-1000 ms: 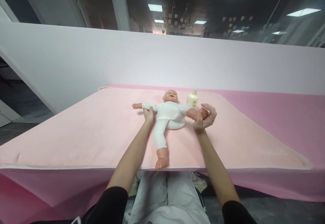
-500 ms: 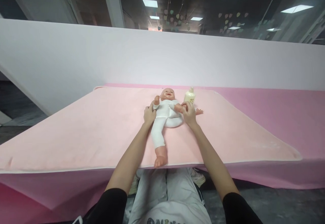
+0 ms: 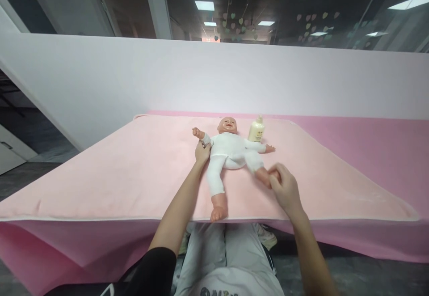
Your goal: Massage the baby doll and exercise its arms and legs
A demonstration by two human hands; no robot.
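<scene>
A baby doll [image 3: 228, 149] with a white cloth body lies on its back on the pink mat, head toward the wall. My left hand [image 3: 202, 151] is at the doll's arm on the left side, fingers curled against the sleeve; its fingertips are partly hidden. Pinched in my right hand [image 3: 284, 188] is the foot of the doll's right-hand leg, which is swung outward and a little blurred. The other leg lies straight toward the table's front edge. Beside the doll's head stands a pale yellow pump bottle [image 3: 256, 130].
The light pink mat [image 3: 140, 171] covers much of a table draped in darker pink cloth [image 3: 378, 153]. A white low wall [image 3: 214, 77] rises behind the table, with dark glass above it. My legs [image 3: 228, 255] are under the front edge.
My right hand has moved toward me and right, lowering the doll's leg from its raised bend. The doll's left-side arm now points outward. The view has shifted slightly.
</scene>
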